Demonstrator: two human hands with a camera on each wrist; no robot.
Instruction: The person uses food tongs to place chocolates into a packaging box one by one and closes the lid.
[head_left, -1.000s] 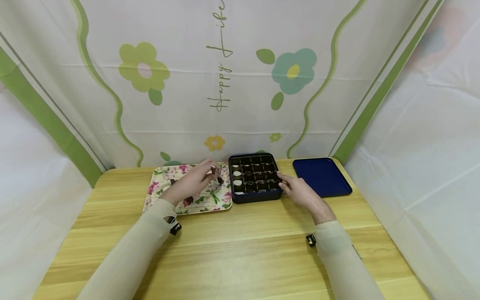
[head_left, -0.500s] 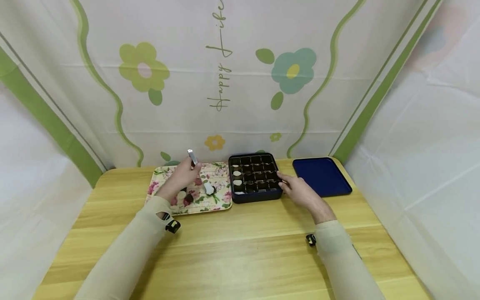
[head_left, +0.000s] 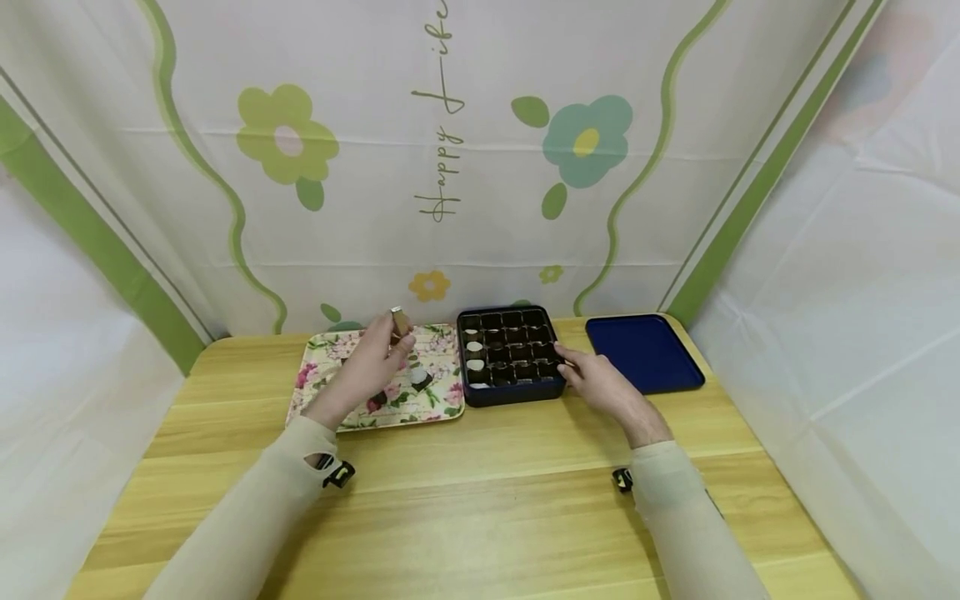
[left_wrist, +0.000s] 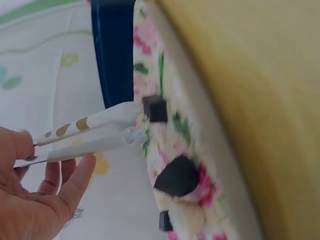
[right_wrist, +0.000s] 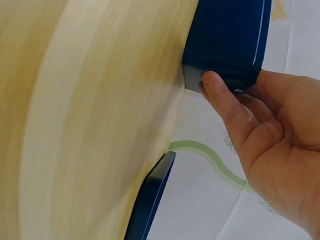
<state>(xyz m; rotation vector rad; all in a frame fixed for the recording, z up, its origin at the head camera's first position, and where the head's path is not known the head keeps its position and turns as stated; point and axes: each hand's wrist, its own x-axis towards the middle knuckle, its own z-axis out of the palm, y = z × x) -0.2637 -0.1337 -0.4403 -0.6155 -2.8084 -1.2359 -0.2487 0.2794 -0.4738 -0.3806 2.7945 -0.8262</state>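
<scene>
My left hand [head_left: 365, 364] holds tongs [head_left: 400, 322] with white, gold-patterned arms, seen closely in the left wrist view. Their pale tips are apart, beside a dark cube [left_wrist: 155, 108] that looks like a chocolate; contact cannot be told. The cube lies on a floral tray [head_left: 437, 408]. Nearer on that tray are a black pointed piece [left_wrist: 178, 176], a pale rounded piece [left_wrist: 187, 219] and another small dark piece [left_wrist: 164, 221]. At the right end of a dark blue box [head_left: 512, 394], my right hand [head_left: 596, 383] grips the wall, with thumb outside and index finger at the rim.
The box holds a divided insert [head_left: 517, 337] with several dark compartments; a few at its left show white. To the right lies a blue lid [head_left: 643, 354]. All stand at the far edge of a wooden table [head_left: 480, 508], before a flowered curtain [head_left: 480, 208].
My left hand has gone leftward from the tray's right end, then slightly back right, with the tongs turned so their tips are low by a dark cube. My right hand stays on the box.
</scene>
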